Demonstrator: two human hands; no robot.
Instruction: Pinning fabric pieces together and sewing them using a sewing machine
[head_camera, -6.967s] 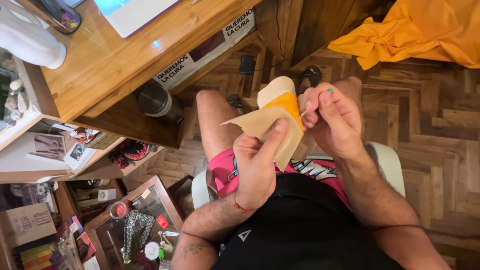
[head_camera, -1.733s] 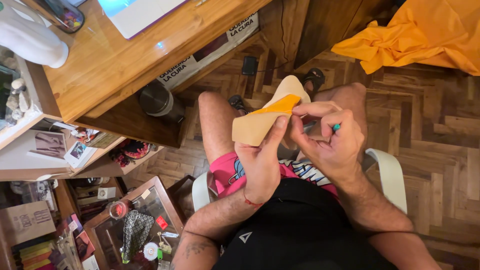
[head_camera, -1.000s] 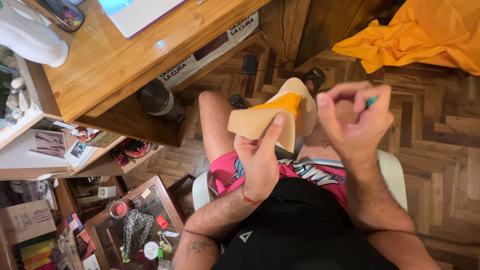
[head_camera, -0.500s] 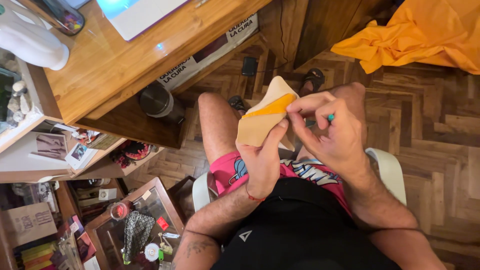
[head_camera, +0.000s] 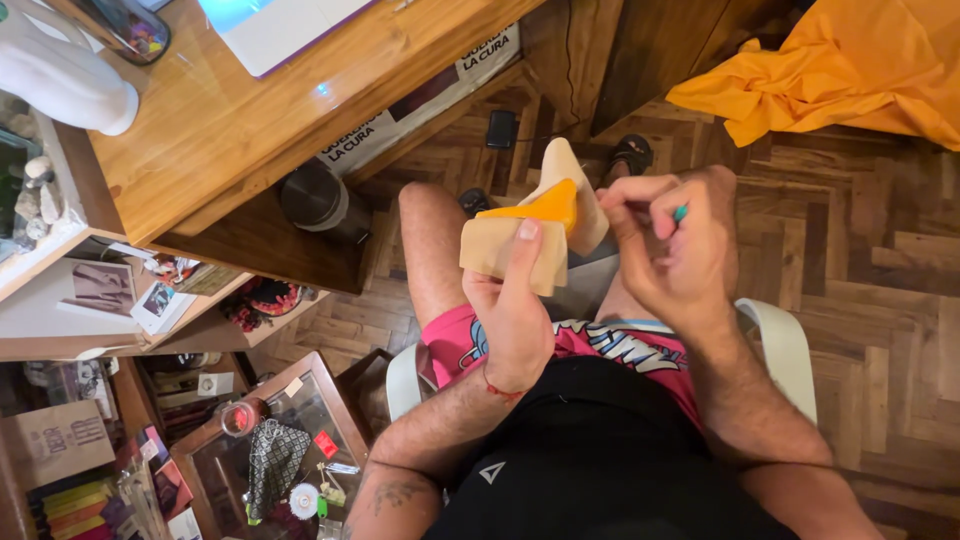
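Observation:
My left hand (head_camera: 515, 300) grips a folded piece of tan fabric (head_camera: 505, 252) with an orange patch (head_camera: 540, 205) on it, thumb pressed on the front, held above my lap. My right hand (head_camera: 675, 250) is just right of the fabric, fingers pinched on a small teal-tipped pin or needle (head_camera: 680, 212) close to the cloth's right edge. I sit on a white chair (head_camera: 790, 345) in pink shorts and a black shirt.
A wooden desk (head_camera: 250, 130) with a laptop stands at the upper left, a dark metal bin (head_camera: 318, 200) beneath it. An orange cloth (head_camera: 830, 75) lies on the parquet floor at the upper right. Cluttered shelves and a glass-topped box (head_camera: 280, 450) fill the left.
My right hand pulled up and away from the fabric about a second ago, then came back to its right edge. The left hand has kept the fabric in nearly the same place.

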